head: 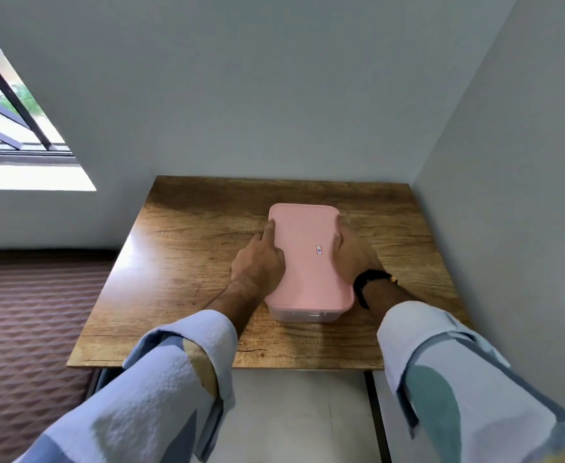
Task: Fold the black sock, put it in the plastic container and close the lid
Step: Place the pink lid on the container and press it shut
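A clear plastic container (303, 315) stands in the middle of the wooden table (181, 262), with its pink lid (308, 259) lying flat on top. A small sticker sits on the lid right of centre. My left hand (259, 262) presses against the lid's left edge, forefinger stretched along it. My right hand (349, 253) clasps the lid's right edge, fingers curled over the rim. The black sock is nowhere in sight; the lid hides the inside of the container.
The table fits into a corner, with a grey wall behind and another close on the right. A window (14, 128) opens at the upper left. A bed with a brown patterned cover (27, 315) lies left of the table. Pale floor shows below the front edge.
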The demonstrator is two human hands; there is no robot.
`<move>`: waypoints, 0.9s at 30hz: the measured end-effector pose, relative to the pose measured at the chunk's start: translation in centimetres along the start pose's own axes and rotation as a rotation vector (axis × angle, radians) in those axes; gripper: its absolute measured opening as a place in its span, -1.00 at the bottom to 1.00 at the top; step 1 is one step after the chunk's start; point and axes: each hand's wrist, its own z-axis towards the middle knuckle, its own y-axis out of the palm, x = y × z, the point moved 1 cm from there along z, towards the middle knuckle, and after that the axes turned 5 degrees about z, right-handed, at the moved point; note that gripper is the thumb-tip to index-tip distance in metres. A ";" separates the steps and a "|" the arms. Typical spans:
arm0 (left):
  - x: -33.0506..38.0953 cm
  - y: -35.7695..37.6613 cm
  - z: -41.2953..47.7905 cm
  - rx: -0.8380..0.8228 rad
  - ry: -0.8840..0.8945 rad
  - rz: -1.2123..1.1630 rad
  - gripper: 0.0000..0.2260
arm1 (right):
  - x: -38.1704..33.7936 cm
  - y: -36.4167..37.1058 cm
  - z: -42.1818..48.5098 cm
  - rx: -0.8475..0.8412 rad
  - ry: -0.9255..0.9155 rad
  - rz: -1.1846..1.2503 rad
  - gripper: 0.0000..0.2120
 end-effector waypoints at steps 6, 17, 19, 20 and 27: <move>0.2 -0.4 0.3 -0.006 0.008 0.085 -0.44 | -0.1 0.0 -0.5 -0.012 0.025 0.091 -0.49; 0.9 -0.7 3.8 0.054 0.074 0.248 -0.48 | 0.2 0.5 -0.3 0.002 0.026 0.080 -0.48; 0.9 -0.4 4.1 0.053 0.065 0.237 -0.48 | 0.4 0.5 -0.2 -0.001 0.018 0.088 -0.48; 0.9 -0.3 4.1 0.054 0.059 0.228 -0.47 | 0.4 0.5 -0.1 -0.003 0.014 0.092 -0.48; 0.8 -0.4 4.3 0.028 0.042 0.211 -0.45 | 0.5 0.8 0.0 0.016 0.010 0.095 -0.49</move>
